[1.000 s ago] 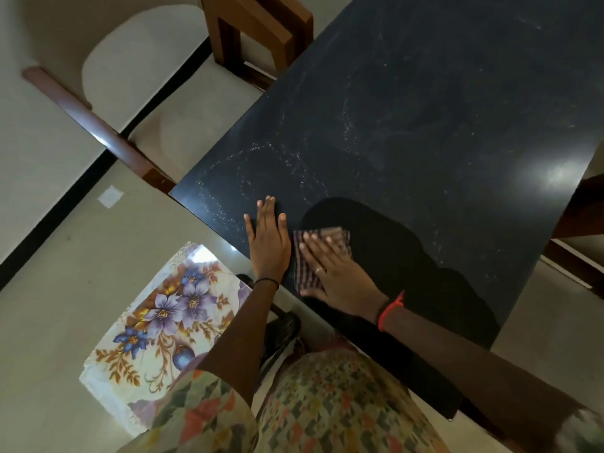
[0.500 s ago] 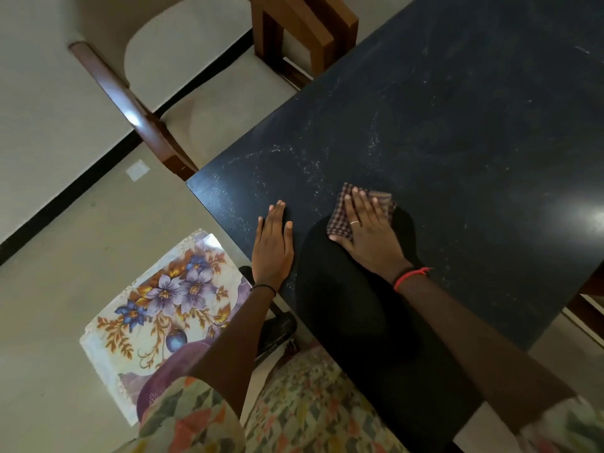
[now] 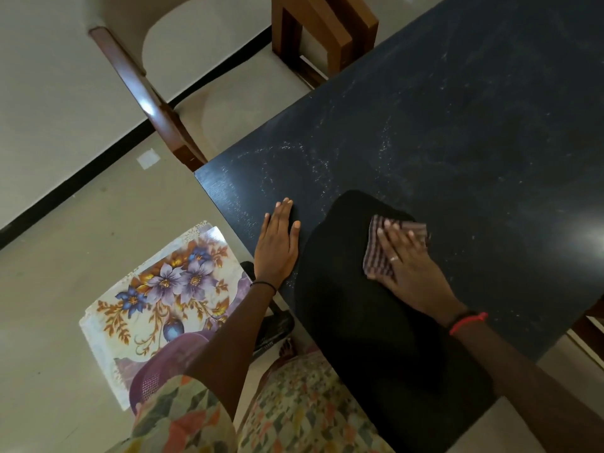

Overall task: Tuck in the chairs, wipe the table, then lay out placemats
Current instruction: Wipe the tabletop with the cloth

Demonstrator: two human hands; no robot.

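A dark tabletop [image 3: 457, 132] fills the right of the head view, with pale dusty streaks near its left corner. My right hand [image 3: 411, 266] presses flat on a checked cloth [image 3: 379, 256] on the table's near side. My left hand [image 3: 277, 243] lies flat, fingers together, on the table by its left edge and holds nothing. A stack of floral placemats [image 3: 157, 299] rests on a purple seat below the table, left of my left arm. A wooden chair [image 3: 157, 103] with a cream seat stands tucked at the table's far-left corner.
A second wooden chair frame [image 3: 327, 31] stands against the table's far edge. A dark object [image 3: 274, 325] lies on the floor under my left arm. Another wooden chair part [image 3: 591, 318] shows at the right edge. The floor is beige tile with a black stripe [image 3: 98, 168].
My right hand slid the cloth away from me and to the right, off from beside my left hand. My left hand stayed flat near the edge.
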